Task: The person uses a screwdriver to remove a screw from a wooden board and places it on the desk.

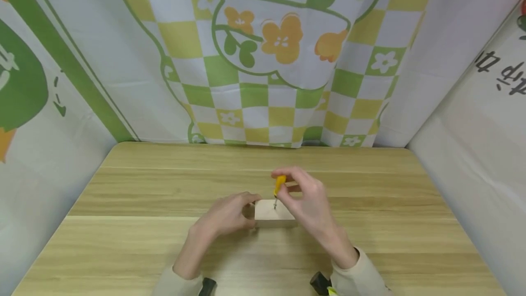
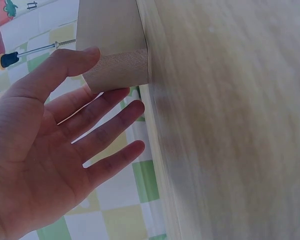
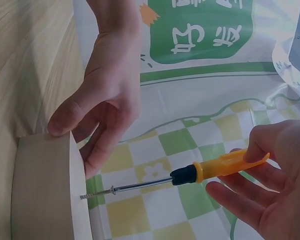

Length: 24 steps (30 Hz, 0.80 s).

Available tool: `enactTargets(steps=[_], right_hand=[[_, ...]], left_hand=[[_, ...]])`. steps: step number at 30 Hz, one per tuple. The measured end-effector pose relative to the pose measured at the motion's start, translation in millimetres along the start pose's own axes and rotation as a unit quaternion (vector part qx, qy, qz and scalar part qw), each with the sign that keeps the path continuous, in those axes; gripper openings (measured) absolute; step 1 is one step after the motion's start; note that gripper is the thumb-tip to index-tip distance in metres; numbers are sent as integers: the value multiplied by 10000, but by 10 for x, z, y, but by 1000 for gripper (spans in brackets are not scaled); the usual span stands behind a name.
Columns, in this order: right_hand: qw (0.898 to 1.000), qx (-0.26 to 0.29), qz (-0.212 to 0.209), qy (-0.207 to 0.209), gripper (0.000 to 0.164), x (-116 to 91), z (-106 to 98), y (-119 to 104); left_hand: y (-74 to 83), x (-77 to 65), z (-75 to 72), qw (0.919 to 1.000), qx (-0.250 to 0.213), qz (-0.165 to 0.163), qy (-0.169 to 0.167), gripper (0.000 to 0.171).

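A pale wooden block (image 1: 269, 211) lies on the table, with a screw (image 3: 97, 194) standing in its top face, most of the thread still showing. My left hand (image 1: 226, 214) holds the block's left end, thumb on the near side and fingers on the far side; the left wrist view shows this grip (image 2: 65, 120) closely. My right hand (image 1: 310, 200) pinches the yellow handle of a screwdriver (image 3: 220, 167) between thumb and fingers. The screwdriver's metal shaft ends at the screw's head, roughly in line with it. My right hand covers the block's right end in the head view.
The wood-grained table (image 1: 135, 186) spreads out around the block. A green and yellow checked curtain (image 1: 263, 99) hangs behind its far edge. White printed sheets (image 1: 485, 150) stand at both sides. Dark straps or devices show at both wrists.
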State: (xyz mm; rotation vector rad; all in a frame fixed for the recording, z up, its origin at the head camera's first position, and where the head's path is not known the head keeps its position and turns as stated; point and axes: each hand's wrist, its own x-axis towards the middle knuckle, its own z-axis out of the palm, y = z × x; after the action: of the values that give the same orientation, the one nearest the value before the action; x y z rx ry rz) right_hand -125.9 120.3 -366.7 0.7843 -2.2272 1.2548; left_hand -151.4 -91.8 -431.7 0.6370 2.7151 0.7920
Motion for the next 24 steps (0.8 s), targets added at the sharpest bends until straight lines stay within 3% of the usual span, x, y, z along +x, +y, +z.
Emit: enactTargets(steps=[9,17,24], right_hand=[[9999,25,-60,146,26,3,20,-19],[9988,-295,-137,363,31,9,2,-28],[9993,-266,-69,266,37,-5,0,-31]], left_hand=[[12,-8,-7,10000,39,7,34,67],[12,7,-17,10000,0,48,60,67],[0,1,3,9999,-43,84,38,66]])
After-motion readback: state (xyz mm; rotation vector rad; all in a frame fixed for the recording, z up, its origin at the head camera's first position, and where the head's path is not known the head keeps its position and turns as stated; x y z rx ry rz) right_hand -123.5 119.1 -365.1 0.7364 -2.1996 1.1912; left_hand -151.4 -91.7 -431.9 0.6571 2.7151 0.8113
